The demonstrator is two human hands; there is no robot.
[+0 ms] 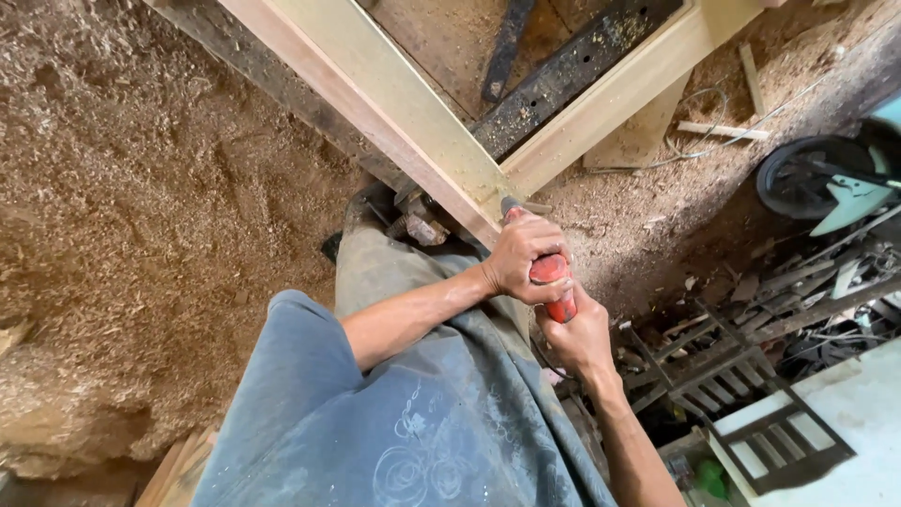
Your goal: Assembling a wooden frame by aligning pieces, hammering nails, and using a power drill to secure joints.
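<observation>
Sawdust floor (141, 188) — both hands grip red handle (554, 282) at frame corner (488, 192).

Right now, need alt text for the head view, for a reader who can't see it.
Seen from above, both hands grip a red-handled tool: the left hand high on the handle, the right hand below it, with the tip at the corner of a pale wooden frame. Sawdust covers the ground to the left; metal scrap lies to the right.

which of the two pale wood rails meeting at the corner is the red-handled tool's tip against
The long rail running to the upper left. Both hands, left and right, hold the red-handled tool there; the other rail runs to the upper right, beside it.
</observation>
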